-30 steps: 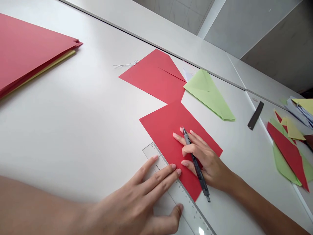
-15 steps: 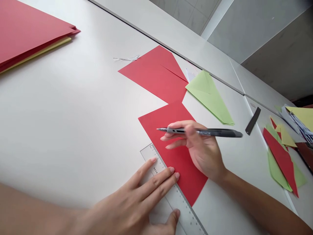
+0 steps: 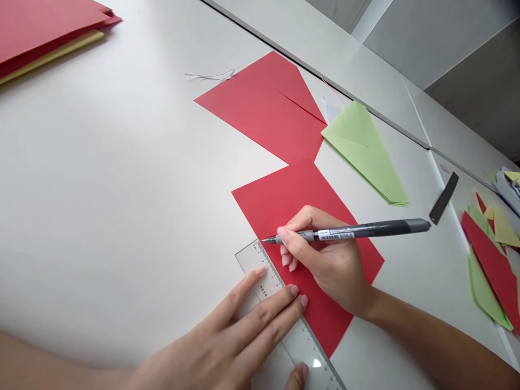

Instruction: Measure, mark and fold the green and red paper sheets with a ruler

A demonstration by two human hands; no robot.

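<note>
My left hand (image 3: 247, 330) lies flat with its fingers spread, pressing down a clear plastic ruler (image 3: 248, 255). The ruler lies slantwise along the left edge of a red sheet of paper (image 3: 268, 189). My right hand (image 3: 325, 254) is closed in a writing grip around a grey-and-black pen (image 3: 365, 229). The pen's tip is at the paper's edge near the zero end of the ruler; whether it touches the paper I cannot tell. The lower part of the ruler is partly covered by my left hand.
Beyond the sheet lie another red paper piece (image 3: 252, 103), folded green paper (image 3: 369, 151) and white string (image 3: 211, 76). A red paper stack (image 3: 44, 27) is at the far left. On the right are a dark strip (image 3: 444, 198) and red, green and yellow scraps (image 3: 487, 254).
My right hand has brought the pen down and closed its fingers more tightly around it. The pen tip has moved to the paper's edge beside the ruler. The camera view has shifted slightly.
</note>
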